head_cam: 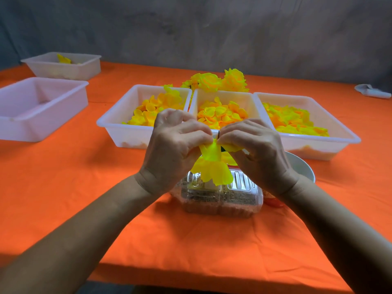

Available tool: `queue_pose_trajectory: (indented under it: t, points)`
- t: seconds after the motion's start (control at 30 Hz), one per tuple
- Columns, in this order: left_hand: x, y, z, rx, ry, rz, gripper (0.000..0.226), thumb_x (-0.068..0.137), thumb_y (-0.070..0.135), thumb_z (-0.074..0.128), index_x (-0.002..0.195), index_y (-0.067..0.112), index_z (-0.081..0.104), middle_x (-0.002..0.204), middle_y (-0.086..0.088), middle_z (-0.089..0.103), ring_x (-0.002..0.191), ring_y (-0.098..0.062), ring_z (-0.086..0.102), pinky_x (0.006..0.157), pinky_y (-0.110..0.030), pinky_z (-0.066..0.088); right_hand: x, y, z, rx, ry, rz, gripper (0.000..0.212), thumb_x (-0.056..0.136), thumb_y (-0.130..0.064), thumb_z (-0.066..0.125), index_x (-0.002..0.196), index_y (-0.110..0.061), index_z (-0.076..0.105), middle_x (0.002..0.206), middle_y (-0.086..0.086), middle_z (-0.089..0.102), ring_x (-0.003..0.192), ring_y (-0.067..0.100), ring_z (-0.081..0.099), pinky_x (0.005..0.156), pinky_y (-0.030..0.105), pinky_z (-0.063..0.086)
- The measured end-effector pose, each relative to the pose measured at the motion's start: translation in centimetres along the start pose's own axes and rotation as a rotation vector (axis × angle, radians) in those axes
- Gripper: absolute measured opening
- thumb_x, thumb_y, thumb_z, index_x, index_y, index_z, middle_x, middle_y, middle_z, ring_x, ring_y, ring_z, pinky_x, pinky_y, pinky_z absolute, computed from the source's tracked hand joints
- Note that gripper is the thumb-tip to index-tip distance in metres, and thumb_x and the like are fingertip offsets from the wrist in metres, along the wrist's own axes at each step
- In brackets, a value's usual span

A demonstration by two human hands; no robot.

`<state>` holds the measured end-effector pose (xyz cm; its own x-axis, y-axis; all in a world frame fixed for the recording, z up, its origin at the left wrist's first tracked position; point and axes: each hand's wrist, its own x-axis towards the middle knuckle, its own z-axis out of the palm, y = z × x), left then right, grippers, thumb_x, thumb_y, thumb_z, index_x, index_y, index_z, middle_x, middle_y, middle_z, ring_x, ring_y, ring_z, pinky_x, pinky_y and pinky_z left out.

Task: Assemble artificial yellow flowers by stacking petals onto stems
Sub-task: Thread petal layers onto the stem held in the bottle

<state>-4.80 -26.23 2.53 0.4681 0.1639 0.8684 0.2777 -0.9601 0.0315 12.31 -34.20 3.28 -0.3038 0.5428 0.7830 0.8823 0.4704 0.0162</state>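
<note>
At the centre of the orange-covered tabletop (63,187), the left hand (174,149) and right hand (256,149) meet fingertip to fingertip, both pinching the top of a half-built yellow fabric flower (212,164) around a thin dark stem tip (218,134); its petals hang down between the wrists. Directly below it, at 6 o'clock from the hands, sits a clear plastic clamshell box (233,200) holding brownish granular material. At 12 o'clock, three white rectangular plastic trays stand side by side, touching: the left tray (118,124), the middle tray (224,96) and the right tray (339,132), each heaped with loose yellow petals (222,113). Behind them lies a cluster of finished yellow flowers (220,81). At 9 to 10 o'clock, well apart, stand two more white trays: the nearer one (42,124) showing no petals, the farther one (63,68) holding a few yellow pieces. A white bowl (301,166) peeks out beside the right wrist.
</note>
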Motion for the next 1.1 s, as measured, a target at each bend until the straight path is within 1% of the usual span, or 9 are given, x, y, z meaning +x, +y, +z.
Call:
queue_pose_trajectory:
  t: [0.13,0.27,0.33,0.43,0.57,0.73,0.9,0.97,1.1]
  points:
    - [-0.2,-0.2,0.3,0.027,0.011,0.051,0.017,0.085,0.009,0.062,0.075,0.01,0.075,0.086,0.003,0.073,0.082,-0.028,0.065,0.084,-0.045,0.039,-0.3,0.1,0.1,-0.01,-0.015,-0.015,0.01,0.084,-0.002,0.064,0.078,-0.004,0.072,0.087,0.007,0.072,0.084,0.026,0.069,0.073,0.047,0.05]
    - [-0.6,-0.2,0.5,0.052,0.01,0.094,0.02,0.087,0.011,0.06,0.074,0.009,0.075,0.086,0.002,0.073,0.081,-0.028,0.065,0.085,-0.042,0.038,-0.6,0.1,0.3,-0.022,-0.023,-0.037,0.012,0.085,-0.003,0.063,0.077,-0.006,0.072,0.085,0.003,0.072,0.085,0.024,0.069,0.075,0.044,0.05]
    - [-0.9,-0.2,0.6,0.075,-0.001,0.124,0.021,0.087,0.009,0.06,0.072,0.009,0.074,0.085,0.001,0.073,0.081,-0.028,0.066,0.086,-0.042,0.038,-1.0,0.2,0.5,-0.041,-0.032,-0.059,0.01,0.081,0.0,0.066,0.077,-0.006,0.072,0.085,0.002,0.072,0.086,0.023,0.069,0.075,0.043,0.049]
    - [-1.3,-0.2,0.7,0.098,-0.014,0.141,0.023,0.088,0.008,0.059,0.071,0.009,0.074,0.084,0.001,0.073,0.08,-0.027,0.066,0.087,-0.043,0.039,-1.3,0.2,0.7,-0.063,-0.029,-0.062,0.013,0.075,0.006,0.068,0.077,-0.007,0.072,0.084,0.001,0.072,0.086,0.022,0.069,0.076,0.042,0.049]
    - [-1.5,-0.4,0.7,0.104,-0.015,0.149,0.028,0.091,0.012,0.055,0.071,0.009,0.074,0.083,0.002,0.073,0.079,-0.026,0.066,0.088,-0.043,0.038,-1.3,0.1,0.7,-0.055,-0.01,-0.073,0.013,0.083,-0.001,0.063,0.076,-0.007,0.072,0.084,0.001,0.072,0.086,0.022,0.069,0.077,0.042,0.049]
    - [-1.7,-0.5,1.0,0.113,-0.019,0.163,0.028,0.092,0.013,0.055,0.071,0.01,0.073,0.083,0.002,0.073,0.079,-0.025,0.065,0.089,-0.043,0.039,-1.3,0.1,0.6,-0.105,-0.006,-0.116,0.016,0.084,-0.003,0.062,0.072,-0.006,0.072,0.08,0.002,0.073,0.086,0.024,0.07,0.077,0.044,0.05]
    - [-2.0,-0.6,1.4,0.143,-0.033,0.188,0.026,0.092,0.008,0.057,0.071,0.01,0.072,0.083,0.004,0.071,0.081,-0.023,0.065,0.093,-0.043,0.038,-1.4,0.2,1.0,-0.191,-0.019,-0.143,0.02,0.085,0.0,0.063,0.068,-0.007,0.07,0.071,0.003,0.07,0.083,0.023,0.07,0.079,0.04,0.049]
    - [-2.4,-0.6,1.4,0.148,-0.047,0.201,0.027,0.092,0.006,0.055,0.07,0.01,0.071,0.082,0.004,0.071,0.081,-0.023,0.065,0.094,-0.043,0.037,-1.8,0.1,1.1,-0.183,-0.037,-0.127,0.023,0.087,-0.001,0.058,0.069,-0.007,0.071,0.07,0.003,0.069,0.084,0.024,0.07,0.079,0.04,0.049]
    - [-2.3,-0.5,1.5,0.147,-0.037,0.172,0.025,0.091,0.007,0.057,0.071,0.01,0.072,0.083,0.005,0.071,0.082,-0.022,0.064,0.095,-0.045,0.038,-1.1,0.1,0.9,-0.138,-0.046,-0.092,0.039,0.097,-0.011,0.041,0.074,-0.009,0.073,0.082,0.001,0.072,0.092,0.024,0.068,0.081,0.043,0.048]
